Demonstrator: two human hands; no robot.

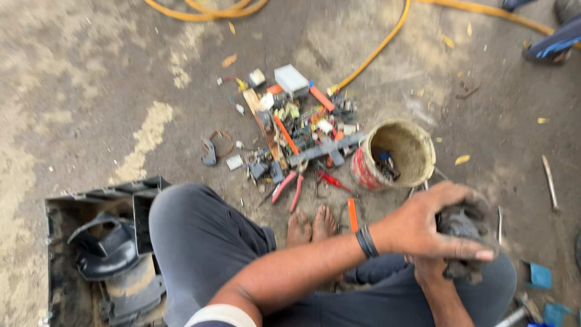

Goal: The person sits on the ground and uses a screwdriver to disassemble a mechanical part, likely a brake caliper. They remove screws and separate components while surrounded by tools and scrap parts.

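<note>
Bare arms, bare feet, dark clothes

Dark grey trousers (200,242); a black banded wristband (367,241) just behind the left hand (423,227); a white sleeve hem (221,315) at the upper arm; bare feet (311,225).

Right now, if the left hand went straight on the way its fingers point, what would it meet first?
The left hand points right, over the dark grimy part it grips. Beyond it lies bare ground; the way looks free, though depth is unclear.

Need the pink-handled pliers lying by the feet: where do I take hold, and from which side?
Grip the pink-handled pliers by the two handles, probably coming from the near side by the feet. The handles splay toward the person over bare ground, while the jaw end runs up into the pile of small parts, where fingers would snag.
</note>
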